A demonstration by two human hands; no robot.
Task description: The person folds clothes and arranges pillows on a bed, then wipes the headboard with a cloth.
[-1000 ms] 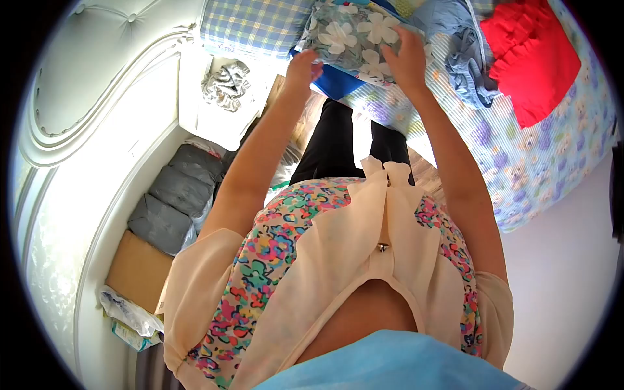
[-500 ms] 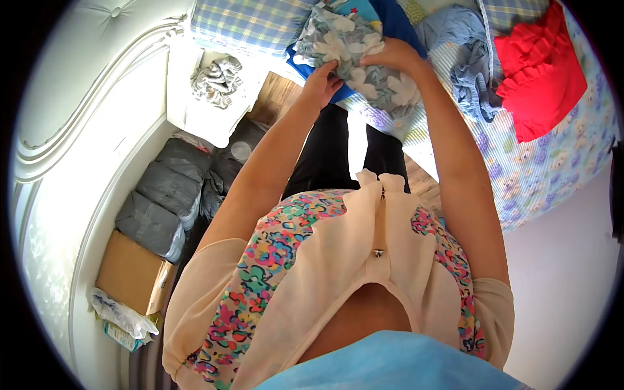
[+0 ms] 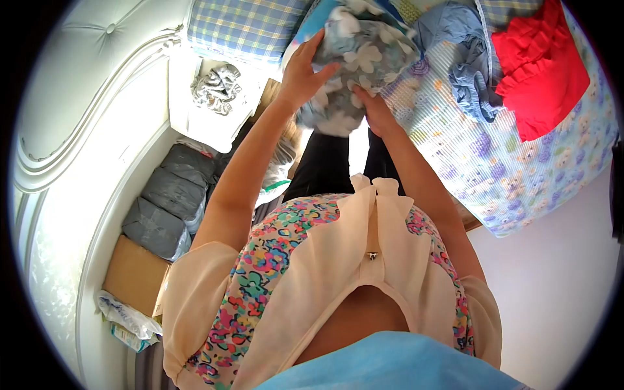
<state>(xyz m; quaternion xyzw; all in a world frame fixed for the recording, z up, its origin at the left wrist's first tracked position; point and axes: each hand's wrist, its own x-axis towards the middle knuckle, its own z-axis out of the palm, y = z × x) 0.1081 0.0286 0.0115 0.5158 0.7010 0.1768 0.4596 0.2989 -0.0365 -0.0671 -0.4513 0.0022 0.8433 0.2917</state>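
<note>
Floral cloth [image 3: 364, 58]: we have it raised between both hands at the near edge of the bed, grey with white flowers, bunched and slightly blurred; its lower end hangs over the tops of our black trousers [image 3: 327, 162].
Left hand [image 3: 303, 79]: gripping its left side, thumb across the front, fingers reaching up along the edge.
Right hand [image 3: 376, 112]: holding it low on the right, thumb against the front; we cannot make out the other fingers.
Plaid pillow [image 3: 244, 29]: just left of what we hold, blue, yellow and white.
Patterned bedding [image 3: 494, 159]: spread to our right, striped, with bears and purple flowers.
Blue clothes [image 3: 471, 71]: lying crumpled on the bedding.
Red garment [image 3: 543, 71]: ruffled, beside the blue ones, farther to our right.
Grey crumpled cloth [image 3: 216, 89]: on a white surface [image 3: 188, 123] to our left.
Grey packages [image 3: 174, 185]: in a row beside a cardboard box [image 3: 136, 274], at our left.
</note>
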